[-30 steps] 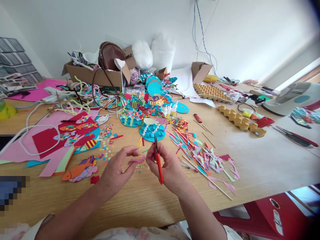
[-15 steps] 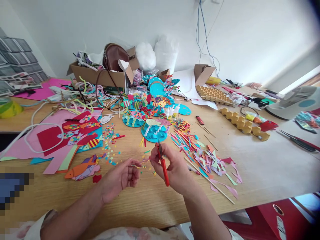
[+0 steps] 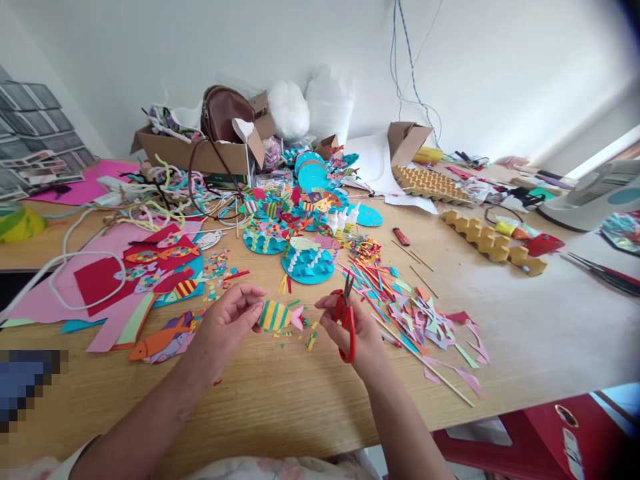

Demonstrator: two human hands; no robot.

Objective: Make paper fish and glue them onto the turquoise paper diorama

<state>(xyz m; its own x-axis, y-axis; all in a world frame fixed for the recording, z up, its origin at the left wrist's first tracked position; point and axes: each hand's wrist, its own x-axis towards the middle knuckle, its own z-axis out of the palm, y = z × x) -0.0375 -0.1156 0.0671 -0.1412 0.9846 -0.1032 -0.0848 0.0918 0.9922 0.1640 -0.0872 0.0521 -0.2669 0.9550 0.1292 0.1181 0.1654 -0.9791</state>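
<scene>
Between the thumb and fingers of my left hand (image 3: pixel 231 319) is a paper fish (image 3: pixel 275 316) with yellow and green stripes and a pink tail. My right hand (image 3: pixel 356 333) has red-handled scissors (image 3: pixel 346 328) hooked in it, blades pointing up and away, apart from the fish. Its thumb and forefinger come close together near the fish's tail. Small yellow and green paper snippets (image 3: pixel 312 339) lie on the table under and beside the fish. Just beyond my hands stands a blue round paper base (image 3: pixel 309 267) with paper fish on it.
Paper offcuts (image 3: pixel 425 320) and a long thin stick (image 3: pixel 425 363) lie to the right. Further right is an egg carton strip (image 3: pixel 493 243). At left are coloured paper sheets (image 3: pixel 47 287) and an orange paper fish (image 3: pixel 159 339). A cardboard box (image 3: pixel 200 157) stands at the back.
The striped fish now shows in my left hand, which has risen and closed on it. My right hand has shifted right with the scissors. A small red paper piece by my left wrist is no longer visible.
</scene>
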